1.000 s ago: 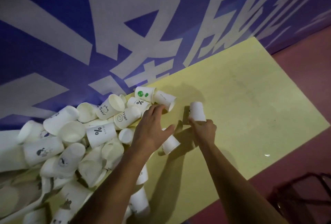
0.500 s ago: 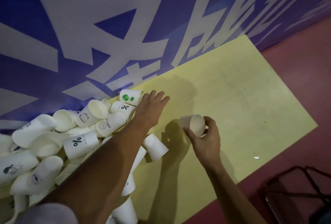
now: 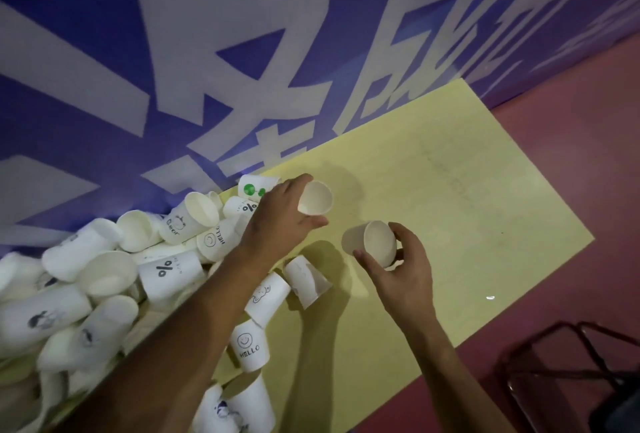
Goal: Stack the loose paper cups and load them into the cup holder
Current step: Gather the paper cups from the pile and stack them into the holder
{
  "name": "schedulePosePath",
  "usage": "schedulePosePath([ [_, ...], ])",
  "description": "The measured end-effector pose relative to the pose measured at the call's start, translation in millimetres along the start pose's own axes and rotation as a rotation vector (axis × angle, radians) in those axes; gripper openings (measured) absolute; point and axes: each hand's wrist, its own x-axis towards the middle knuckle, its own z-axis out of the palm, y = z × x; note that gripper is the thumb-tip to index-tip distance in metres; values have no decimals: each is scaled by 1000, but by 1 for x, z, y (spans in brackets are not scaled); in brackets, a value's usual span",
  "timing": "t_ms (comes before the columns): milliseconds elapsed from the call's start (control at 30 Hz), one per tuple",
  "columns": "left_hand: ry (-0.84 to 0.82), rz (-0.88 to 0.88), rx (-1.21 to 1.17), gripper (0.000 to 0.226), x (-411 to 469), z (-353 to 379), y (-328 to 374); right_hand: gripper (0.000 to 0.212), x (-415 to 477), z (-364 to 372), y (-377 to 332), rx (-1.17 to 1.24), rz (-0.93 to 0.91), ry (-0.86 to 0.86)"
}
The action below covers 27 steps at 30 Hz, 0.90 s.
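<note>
- A person's left hand (image 3: pixel 280 221) grips a plain white left cup (image 3: pixel 316 202) over the bench (image 3: pixel 450 197), close to its far edge. Fingers and thumb curl round the cup's wall, and its open mouth tips toward the camera.
- The right hand (image 3: pixel 398 273) holds a right cup (image 3: pixel 372 242) over the middle of the bench, with thumb and fingers curled round it. This cup is tilted onto its side, its mouth also turned toward the camera.
- The two held cups are near each other but apart, the left cup nearer the far edge.
- A pile (image 3: pixel 114 259) of loose white paper cups, most on their sides, covers the left end of the bench from far edge to near edge. Some are plain, others printed.
- A green-dot cup (image 3: pixel 254 186) lies at the far edge, just behind the left hand. A % cup (image 3: pixel 169 271) lies in the pile, left of the left forearm.
- A fallen cup (image 3: pixel 306 280) lies on its side between the two forearms. A HELLO cup (image 3: pixel 247 346) with a smiley sits closer to the near edge, just beside the left forearm.
- A purple wall (image 3: pixel 104 51) with large white characters runs along the far edge.
- A pink floor (image 3: pixel 571 127) lies past the right end, and a dark metal frame (image 3: pixel 571 373) stands off the near right corner.
</note>
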Motion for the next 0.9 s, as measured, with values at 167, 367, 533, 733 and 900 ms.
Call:
schedulePosePath([
  [167,211,-119,-235,82,-106,-31,-26,71,-21,17,-42,-24,-142,-47],
  [367,465,-152,-397,79,-223,-71,-67,73,-75,67,-93,-59,-357,-172],
  [533,540,-212,-492,73,-306,-104,-106,73,-140,121,-126,-46,-426,-268],
  [733,583,-315,-499,71,-396,-131,-166,75,-220,184,-152,-83,-491,-357],
  [900,629,-353,-475,70,-451,-148,-211,75,-277,234,-174,-57,-536,-445],
])
